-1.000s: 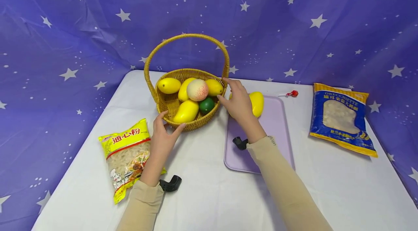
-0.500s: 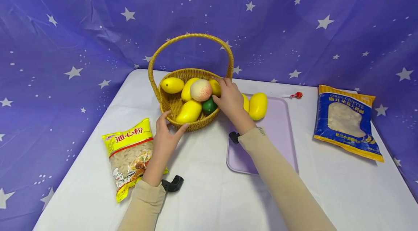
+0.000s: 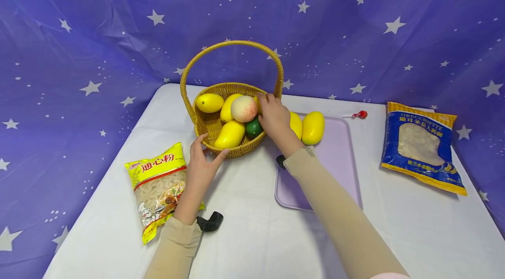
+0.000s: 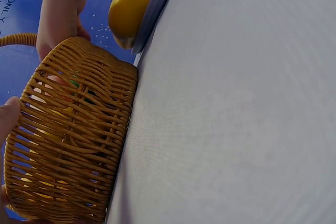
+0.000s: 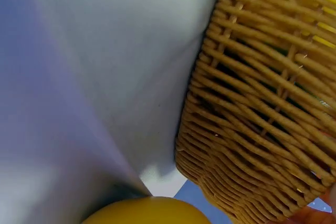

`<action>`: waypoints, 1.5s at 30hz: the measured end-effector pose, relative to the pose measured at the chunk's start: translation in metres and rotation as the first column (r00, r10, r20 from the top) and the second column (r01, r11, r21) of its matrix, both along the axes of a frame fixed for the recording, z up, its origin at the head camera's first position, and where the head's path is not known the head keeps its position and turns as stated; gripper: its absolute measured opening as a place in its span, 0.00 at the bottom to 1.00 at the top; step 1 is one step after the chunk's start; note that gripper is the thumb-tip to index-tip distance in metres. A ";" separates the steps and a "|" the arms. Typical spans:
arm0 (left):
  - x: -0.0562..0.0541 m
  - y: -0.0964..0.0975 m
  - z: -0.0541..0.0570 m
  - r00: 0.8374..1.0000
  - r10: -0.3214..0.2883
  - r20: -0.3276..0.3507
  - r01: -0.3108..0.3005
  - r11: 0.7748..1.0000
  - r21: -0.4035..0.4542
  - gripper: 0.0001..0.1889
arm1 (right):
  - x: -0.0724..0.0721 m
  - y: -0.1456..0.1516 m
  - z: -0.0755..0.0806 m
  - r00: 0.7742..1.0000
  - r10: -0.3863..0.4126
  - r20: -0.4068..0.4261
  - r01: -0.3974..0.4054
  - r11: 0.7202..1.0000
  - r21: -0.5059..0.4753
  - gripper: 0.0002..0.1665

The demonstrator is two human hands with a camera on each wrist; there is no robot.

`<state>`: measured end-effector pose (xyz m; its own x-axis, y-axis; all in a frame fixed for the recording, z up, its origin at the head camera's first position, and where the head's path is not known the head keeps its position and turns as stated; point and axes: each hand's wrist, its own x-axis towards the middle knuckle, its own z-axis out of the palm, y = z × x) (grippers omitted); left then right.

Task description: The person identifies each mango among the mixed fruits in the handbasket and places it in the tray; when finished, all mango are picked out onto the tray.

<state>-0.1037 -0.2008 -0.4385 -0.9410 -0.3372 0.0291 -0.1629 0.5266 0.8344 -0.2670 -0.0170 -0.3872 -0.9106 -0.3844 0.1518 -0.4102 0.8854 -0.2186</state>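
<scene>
The wicker basket [image 3: 236, 151] holds several yellow mangoes [image 3: 230, 134], a peach [image 3: 244, 109] and a dark green fruit [image 3: 254, 127]. At the basket's front left, my left hand [image 3: 201, 165] grips the rim; its thumb [image 4: 7, 116] shows against the weave in the left wrist view. My right hand [image 3: 275, 116] reaches in over the right rim, its fingers and thumb around the back-right mango [image 3: 258, 100], which it mostly covers. In the right wrist view, the basket wall [image 5: 273, 87] hides most of that grip.
Right of the basket lies a lilac tray [image 3: 335, 173] with two mangoes [image 3: 313, 127] at its back left. A red lollipop [image 3: 362, 114] sits behind it. A blue pasta bag [image 3: 420, 147] lies far right, a yellow pasta bag [image 3: 159, 187] beside my left forearm.
My right hand has moved left from the basket's right rim and down onto the back-right mango inside. My left hand keeps its place on the rim.
</scene>
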 end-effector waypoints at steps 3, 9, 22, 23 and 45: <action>-0.001 0.001 0.000 1.000 -0.002 -0.005 0.002 1.000 -0.002 0.48 | -0.004 0.000 0.000 1.000 -0.010 0.007 0.010 1.000 0.025 0.34; -0.002 0.002 -0.001 1.000 -0.001 -0.011 0.001 1.000 -0.011 0.48 | -0.004 0.002 0.001 1.000 -0.020 0.010 0.020 0.999 0.029 0.32; -0.001 0.003 -0.002 1.000 -0.002 0.012 0.002 1.000 -0.019 0.48 | -0.004 0.009 -0.006 1.000 -0.003 0.022 0.004 0.999 -0.054 0.36; -0.001 0.003 -0.002 1.000 -0.001 0.011 0.001 1.000 -0.019 0.49 | -0.003 0.010 -0.007 1.000 -0.002 0.021 0.004 0.998 -0.068 0.36; 0.000 0.000 -0.001 1.000 0.005 0.013 -0.005 1.000 -0.008 0.49 | 0.017 0.028 0.011 0.996 -0.076 -0.048 0.059 0.953 -0.297 0.37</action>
<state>-0.1033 -0.2013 -0.4395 -0.9397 -0.3415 0.0196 -0.1762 0.5326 0.8278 -0.2500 0.0106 -0.3759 -0.9192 -0.2524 0.3024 -0.3715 0.8108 -0.4523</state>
